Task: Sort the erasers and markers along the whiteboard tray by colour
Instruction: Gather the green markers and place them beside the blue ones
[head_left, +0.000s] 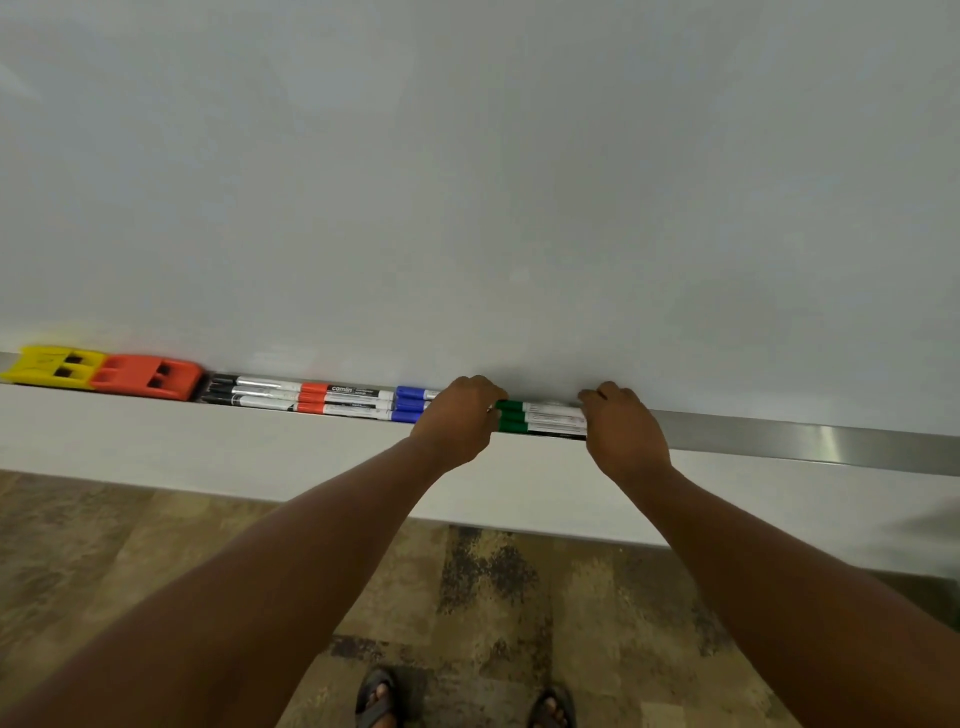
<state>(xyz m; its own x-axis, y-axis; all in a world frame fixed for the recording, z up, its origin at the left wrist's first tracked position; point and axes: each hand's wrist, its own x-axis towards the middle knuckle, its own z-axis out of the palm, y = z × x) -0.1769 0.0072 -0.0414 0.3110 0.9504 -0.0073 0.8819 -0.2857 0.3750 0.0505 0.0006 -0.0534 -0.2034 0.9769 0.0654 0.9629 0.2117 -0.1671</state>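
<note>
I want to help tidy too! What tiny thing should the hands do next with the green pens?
Probably nudge the green markers left, flush against the blue markers. Left hand and right hand bracket their ends, and everything else already sits grouped by colour.

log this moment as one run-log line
both hands: left hand and right hand bracket green markers | tray: yellow, orange erasers, black, red, blue markers

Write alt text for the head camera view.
Two bare hands, the left hand and the right hand, bracket a stack of green-capped markers on a metal whiteboard tray. Leftward lie blue-capped markers, red-capped markers, black-capped markers, an orange plastic eraser and a yellow plastic eraser.
</note>
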